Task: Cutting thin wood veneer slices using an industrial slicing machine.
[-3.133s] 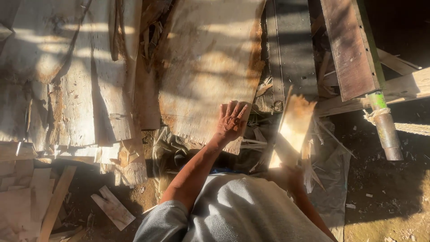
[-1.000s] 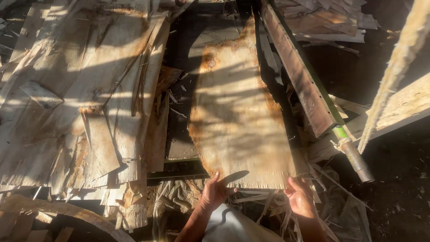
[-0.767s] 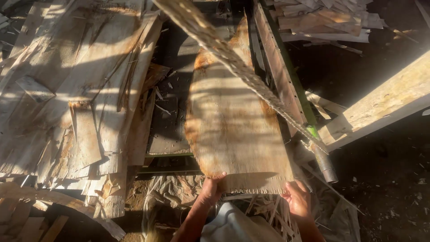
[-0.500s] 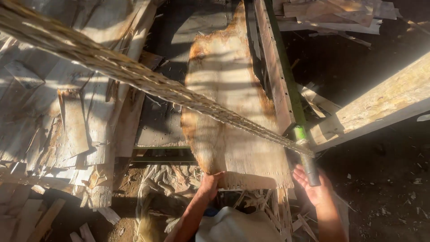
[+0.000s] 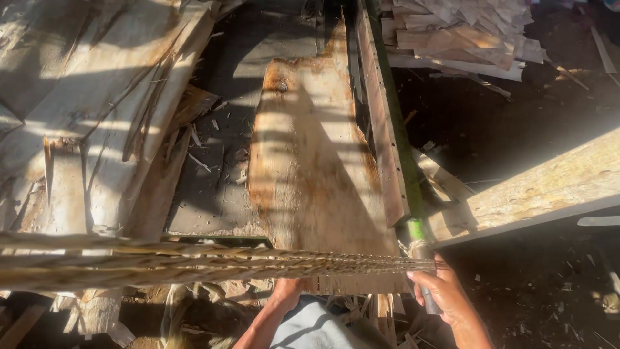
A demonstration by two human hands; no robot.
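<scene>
— Sunlit workshop floor, strewn with veneer scraps [image 5: 97, 129]: where is the veneer sheet [image 5: 316, 174]?

— Flat on the bench; left hand [image 5: 286, 292] touches its near edge, grip indiscernible. Right hand [image 5: 445, 294] clasps the lever handle [image 5: 423, 271].

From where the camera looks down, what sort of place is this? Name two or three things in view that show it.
Probably a veneer or timber workshop. A thin wood sheet lies on a work surface, offcuts are stacked at the top right, and splinters and shavings litter the ground around it.
</scene>
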